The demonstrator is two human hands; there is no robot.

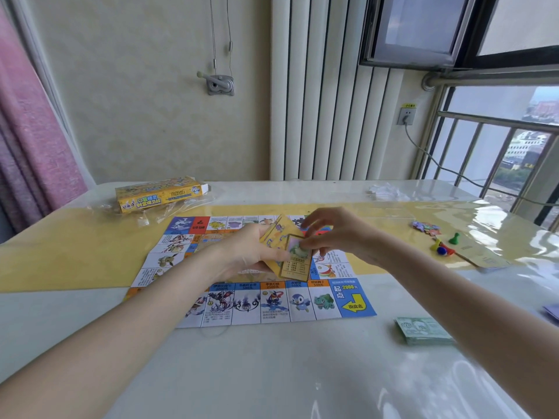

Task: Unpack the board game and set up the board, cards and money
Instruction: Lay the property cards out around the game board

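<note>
While the left hand [248,252] grips fanned cards [279,234], the right hand [329,231] pinches an upright card [296,261].

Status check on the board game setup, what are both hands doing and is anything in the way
Left hand holds card stack; right hand pinches top card. Board laid flat, money stack set beside it. Nothing in the way.

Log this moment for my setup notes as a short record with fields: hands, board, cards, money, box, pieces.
left hand: holds a stack of yellow cards
right hand: pinches the front card
board: unfolded flat on the table
money: green stack, near right of the board
box: yellow, far left, on clear wrap
pieces: small coloured pawns, right of the board
</note>
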